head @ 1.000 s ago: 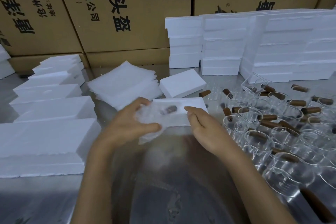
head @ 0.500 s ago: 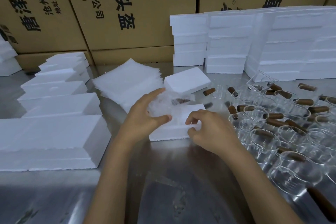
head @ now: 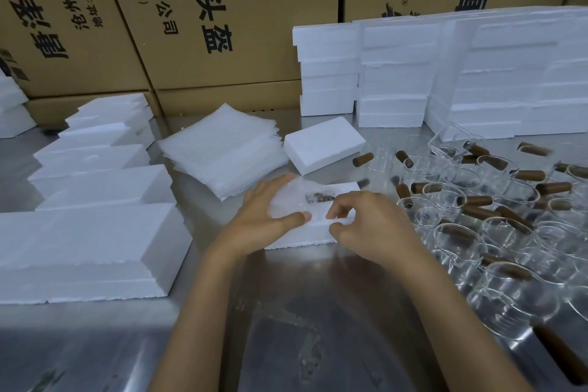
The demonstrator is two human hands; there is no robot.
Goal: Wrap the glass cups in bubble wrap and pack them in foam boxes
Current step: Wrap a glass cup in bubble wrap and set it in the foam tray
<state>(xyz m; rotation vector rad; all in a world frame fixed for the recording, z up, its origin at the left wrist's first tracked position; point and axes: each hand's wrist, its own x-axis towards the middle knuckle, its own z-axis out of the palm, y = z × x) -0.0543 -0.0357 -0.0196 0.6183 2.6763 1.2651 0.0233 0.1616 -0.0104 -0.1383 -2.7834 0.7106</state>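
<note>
A glass cup wrapped in bubble wrap (head: 297, 200), its brown handle showing through, sits in an open white foam box (head: 305, 235) at the table's centre. My left hand (head: 261, 216) grips the wrapped cup from the left, thumb across its front. My right hand (head: 366, 223) holds the box's right end with curled fingers. A stack of bubble wrap sheets (head: 222, 149) lies behind the left hand. Several bare glass cups with brown handles (head: 496, 226) crowd the right side.
A loose foam piece (head: 324, 143) lies behind the box. Foam boxes are stacked at the back right (head: 445, 73) and along the left (head: 89, 232). Cardboard cartons (head: 222, 25) wall off the back of the steel table (head: 286, 328).
The left hand has carried the wrapped cup forward and lowered it into the foam box. The right hand has shifted onto the box's right end.
</note>
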